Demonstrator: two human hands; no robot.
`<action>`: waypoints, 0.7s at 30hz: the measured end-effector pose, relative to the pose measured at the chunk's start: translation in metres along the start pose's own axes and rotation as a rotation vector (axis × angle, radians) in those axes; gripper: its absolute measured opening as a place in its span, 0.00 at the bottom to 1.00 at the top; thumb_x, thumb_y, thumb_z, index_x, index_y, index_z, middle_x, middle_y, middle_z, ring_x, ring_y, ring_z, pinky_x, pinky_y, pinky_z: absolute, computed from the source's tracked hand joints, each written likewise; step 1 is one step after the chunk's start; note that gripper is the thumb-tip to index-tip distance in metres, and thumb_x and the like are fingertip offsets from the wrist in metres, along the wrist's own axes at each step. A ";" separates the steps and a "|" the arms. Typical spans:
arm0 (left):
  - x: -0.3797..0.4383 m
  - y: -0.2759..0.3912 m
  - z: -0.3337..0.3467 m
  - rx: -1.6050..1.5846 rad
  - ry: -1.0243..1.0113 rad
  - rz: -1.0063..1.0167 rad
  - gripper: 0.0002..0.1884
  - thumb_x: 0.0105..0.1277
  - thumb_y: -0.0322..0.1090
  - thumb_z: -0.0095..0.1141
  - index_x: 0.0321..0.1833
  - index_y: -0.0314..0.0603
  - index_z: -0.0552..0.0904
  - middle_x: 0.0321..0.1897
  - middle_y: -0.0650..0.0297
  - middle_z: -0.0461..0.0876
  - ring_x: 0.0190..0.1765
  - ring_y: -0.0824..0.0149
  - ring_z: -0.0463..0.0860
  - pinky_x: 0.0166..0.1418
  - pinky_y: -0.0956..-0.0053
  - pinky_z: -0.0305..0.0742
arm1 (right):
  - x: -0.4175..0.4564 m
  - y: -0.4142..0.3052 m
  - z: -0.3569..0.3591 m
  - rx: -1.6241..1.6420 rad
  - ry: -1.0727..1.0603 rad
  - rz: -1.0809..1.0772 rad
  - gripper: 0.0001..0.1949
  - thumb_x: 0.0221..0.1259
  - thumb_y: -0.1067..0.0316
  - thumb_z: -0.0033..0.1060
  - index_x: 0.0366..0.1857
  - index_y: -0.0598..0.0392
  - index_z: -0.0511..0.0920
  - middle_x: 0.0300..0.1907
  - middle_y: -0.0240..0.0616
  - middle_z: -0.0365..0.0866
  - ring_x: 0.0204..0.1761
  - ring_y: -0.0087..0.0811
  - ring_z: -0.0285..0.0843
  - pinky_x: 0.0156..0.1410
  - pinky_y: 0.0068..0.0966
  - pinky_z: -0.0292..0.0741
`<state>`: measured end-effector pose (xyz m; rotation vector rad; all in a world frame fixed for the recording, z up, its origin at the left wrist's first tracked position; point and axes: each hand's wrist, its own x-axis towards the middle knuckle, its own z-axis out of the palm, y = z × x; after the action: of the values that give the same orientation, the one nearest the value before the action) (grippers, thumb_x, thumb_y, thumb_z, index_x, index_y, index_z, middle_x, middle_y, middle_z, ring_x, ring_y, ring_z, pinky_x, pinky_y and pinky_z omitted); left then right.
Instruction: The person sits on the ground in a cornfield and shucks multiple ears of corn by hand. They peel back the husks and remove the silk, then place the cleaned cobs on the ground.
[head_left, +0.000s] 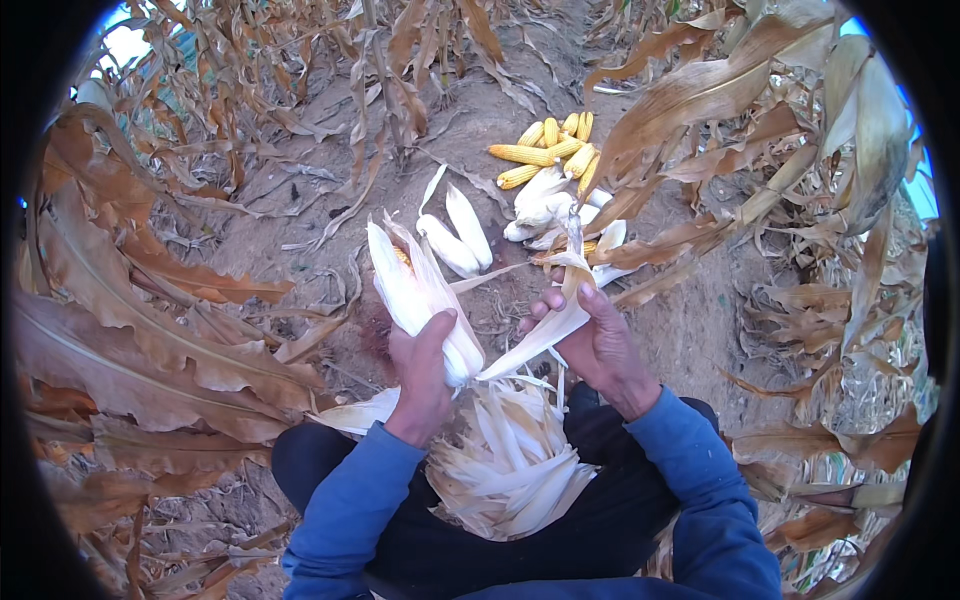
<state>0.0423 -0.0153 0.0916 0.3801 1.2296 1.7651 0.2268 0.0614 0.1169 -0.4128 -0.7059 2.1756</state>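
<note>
My left hand (424, 367) grips a maize ear (420, 300) in its pale husk, tip pointing up and away. Through a gap near the tip a few orange-yellow kernels (401, 256) show. Thumb and fingers of my right hand (596, 345) hold a strip of husk (544, 337) that is peeled outward and still joins the ear at its base. Below both hands, a thick bundle of dry husks (510, 465) lies between my legs. Two ears in white husk (456, 238) rest on the soil just beyond the held ear.
Several bare yellow cobs (544, 152) are heaped on the soil (300, 195) ahead. Nearer, a pile of husked-over ears (544, 206) lies partly behind a dry leaf. Dry maize leaves (150, 330) crowd the left; a leaning stalk (765, 202) with a hanging ear (870, 142) stands right.
</note>
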 end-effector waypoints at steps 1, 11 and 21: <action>0.001 -0.001 0.001 -0.002 0.017 0.022 0.28 0.63 0.28 0.57 0.66 0.27 0.68 0.54 0.54 0.78 0.53 0.64 0.81 0.57 0.69 0.76 | 0.002 0.001 -0.005 0.043 0.031 -0.011 0.19 0.66 0.53 0.63 0.53 0.53 0.72 0.35 0.29 0.73 0.47 0.33 0.75 0.64 0.47 0.72; 0.011 -0.012 -0.015 -0.034 0.108 0.000 0.24 0.63 0.26 0.57 0.62 0.24 0.70 0.50 0.53 0.80 0.47 0.63 0.83 0.51 0.67 0.80 | 0.004 -0.014 0.013 -0.150 0.050 -0.197 0.31 0.67 0.48 0.61 0.65 0.58 0.65 0.56 0.42 0.75 0.61 0.38 0.73 0.69 0.43 0.69; 0.001 -0.015 0.008 0.033 -0.007 0.171 0.27 0.62 0.28 0.60 0.63 0.28 0.67 0.53 0.55 0.76 0.52 0.66 0.79 0.57 0.72 0.74 | -0.021 0.078 -0.006 -0.683 -0.039 0.296 0.41 0.64 0.37 0.59 0.68 0.63 0.62 0.60 0.43 0.74 0.62 0.30 0.73 0.65 0.30 0.72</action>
<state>0.0547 -0.0091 0.0821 0.5233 1.2542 1.8873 0.1969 0.0057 0.0660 -0.8677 -1.4934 2.1615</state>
